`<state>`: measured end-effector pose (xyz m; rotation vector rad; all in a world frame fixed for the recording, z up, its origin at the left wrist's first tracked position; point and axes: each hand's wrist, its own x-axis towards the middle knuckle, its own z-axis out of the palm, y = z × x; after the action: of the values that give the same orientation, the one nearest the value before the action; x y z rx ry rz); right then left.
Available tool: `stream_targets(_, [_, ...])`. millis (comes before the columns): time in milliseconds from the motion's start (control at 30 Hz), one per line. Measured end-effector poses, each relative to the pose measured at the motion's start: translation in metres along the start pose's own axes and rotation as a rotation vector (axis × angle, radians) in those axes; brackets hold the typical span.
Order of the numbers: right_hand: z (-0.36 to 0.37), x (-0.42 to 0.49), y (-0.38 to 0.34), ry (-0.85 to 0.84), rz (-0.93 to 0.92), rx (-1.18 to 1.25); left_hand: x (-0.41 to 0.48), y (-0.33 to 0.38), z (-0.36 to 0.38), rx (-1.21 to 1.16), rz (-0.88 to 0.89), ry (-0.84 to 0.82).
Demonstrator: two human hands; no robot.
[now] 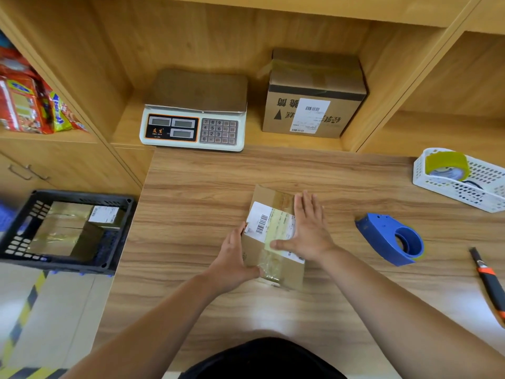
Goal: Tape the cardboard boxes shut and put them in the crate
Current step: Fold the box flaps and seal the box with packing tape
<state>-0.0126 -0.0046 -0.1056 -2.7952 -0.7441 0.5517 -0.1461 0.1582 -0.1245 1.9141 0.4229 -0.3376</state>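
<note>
- Head view: the small box (269,228) lies at the centre of the table (191,214). The right hand (308,231) lies flat on its top, fingers straight, pressing the yellowish tape strip (278,231) onto the seam.
- The left hand (232,261) clasps the box's 8 o'clock corner, thumb on the tape's near end, fingers down the side.
- To do this well, I'd sweep the flat palm along the strip from 6 towards 12 o'clock while the left hand stops the box sliding. The crinkled tail over the near edge wants a firm rub.
- The black crate (120,242) sits at 9 o'clock, beyond the table edge, with taped boxes (62,231) inside.
- The blue dispenser (390,239) rests at 3 o'clock, with neither hand on it.
</note>
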Motion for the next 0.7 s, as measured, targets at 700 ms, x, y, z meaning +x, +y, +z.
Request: stream_targets(700, [-0.008,0.034,0.008,0.119,-0.014,-0.037,0.061,0.043,-0.028,0.786,0.268,-0.257])
